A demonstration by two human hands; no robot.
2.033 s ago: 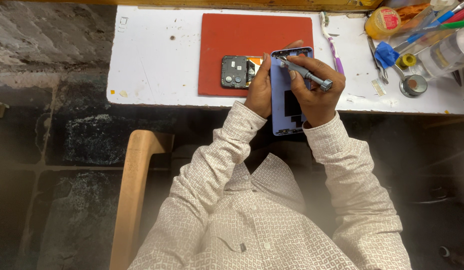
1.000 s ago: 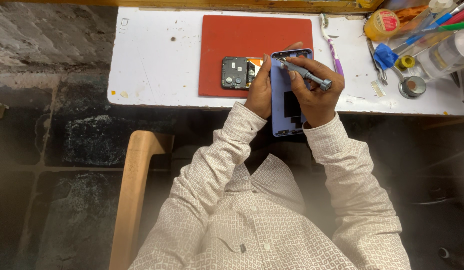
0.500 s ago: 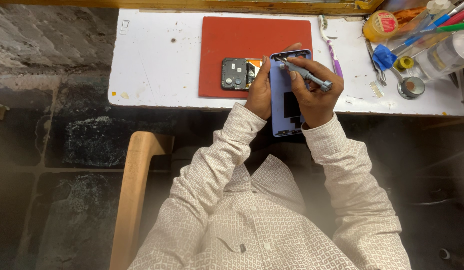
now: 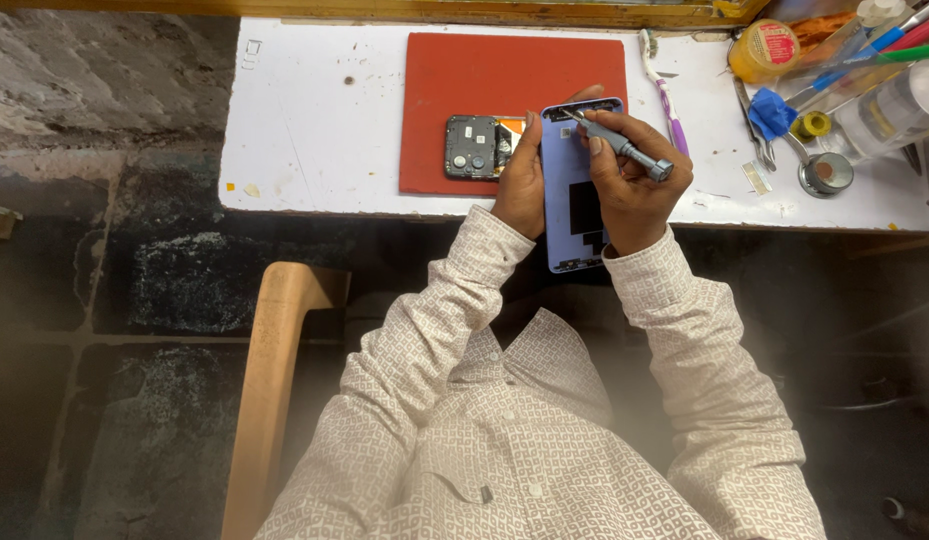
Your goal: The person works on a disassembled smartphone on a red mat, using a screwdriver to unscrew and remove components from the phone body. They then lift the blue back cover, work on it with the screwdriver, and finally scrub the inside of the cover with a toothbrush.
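My left hand (image 4: 522,178) grips the left edge of a lilac phone back cover (image 4: 574,215) that sticks out past the front edge of the white table (image 4: 314,120). My right hand (image 4: 636,180) holds a small grey screwdriver (image 4: 619,147), its tip at the cover's top edge. Just left of my left hand, a dark opened phone body (image 4: 474,146) with camera lenses lies on the red mat (image 4: 504,75). Part of that phone is hidden behind my left hand.
A toothbrush (image 4: 662,90) lies right of the mat. Tweezers (image 4: 749,125), a small round tin (image 4: 822,172), a yellow jar (image 4: 764,48), pens and a clear bottle (image 4: 899,105) crowd the table's right end. A wooden chair arm (image 4: 269,380) is at my left.
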